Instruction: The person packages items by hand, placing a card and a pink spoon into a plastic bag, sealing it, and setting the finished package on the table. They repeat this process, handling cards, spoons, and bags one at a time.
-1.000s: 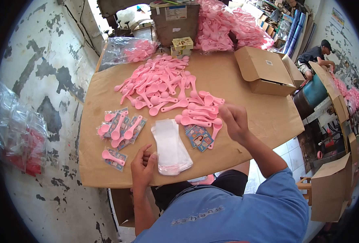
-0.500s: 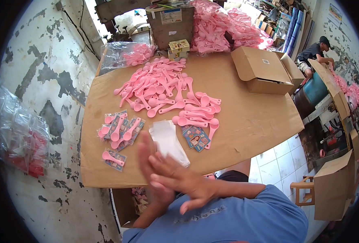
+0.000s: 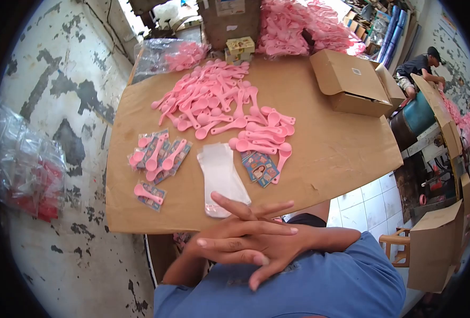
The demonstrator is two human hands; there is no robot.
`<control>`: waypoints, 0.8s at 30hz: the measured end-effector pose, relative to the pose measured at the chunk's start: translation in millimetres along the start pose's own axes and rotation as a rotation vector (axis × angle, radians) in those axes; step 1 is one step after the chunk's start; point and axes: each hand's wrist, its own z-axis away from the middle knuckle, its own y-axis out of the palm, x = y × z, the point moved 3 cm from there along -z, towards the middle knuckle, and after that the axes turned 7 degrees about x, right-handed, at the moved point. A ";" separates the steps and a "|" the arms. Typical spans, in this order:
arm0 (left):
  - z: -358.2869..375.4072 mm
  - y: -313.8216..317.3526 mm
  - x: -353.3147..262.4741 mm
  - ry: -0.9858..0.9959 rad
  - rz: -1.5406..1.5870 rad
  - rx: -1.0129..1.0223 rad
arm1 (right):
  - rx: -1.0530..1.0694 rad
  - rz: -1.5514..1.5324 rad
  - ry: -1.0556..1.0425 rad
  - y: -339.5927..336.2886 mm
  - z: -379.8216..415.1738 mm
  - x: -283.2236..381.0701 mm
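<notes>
With both hands clasped at the table's near edge, nothing is held.
Left hand (image 3: 221,249) and right hand (image 3: 261,241) have fingers interlaced and spread, empty. Stack of clear bags (image 3: 220,177) lies just beyond them on the cardboard-covered table (image 3: 325,143), between packed spoon packets (image 3: 158,159) and loose pink spoons (image 3: 219,106).

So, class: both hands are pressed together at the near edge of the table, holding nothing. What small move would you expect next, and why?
Probably the left hand parts from the right hand and reaches for the top clear bag just ahead; loose pink spoons and picture cards lie beside the stack.
</notes>
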 end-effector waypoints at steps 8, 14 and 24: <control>17.2 35.1 -22.7 -0.609 0.468 0.894 | 0.588 -0.435 -0.190 11.9 25.7 8.9; 19.6 38.1 -13.0 -0.540 0.815 0.754 | 0.517 -0.422 -0.200 5.6 12.7 13.5; 2.4 51.4 46.4 -0.165 1.318 0.162 | -0.289 0.089 -0.025 -7.0 -17.5 16.2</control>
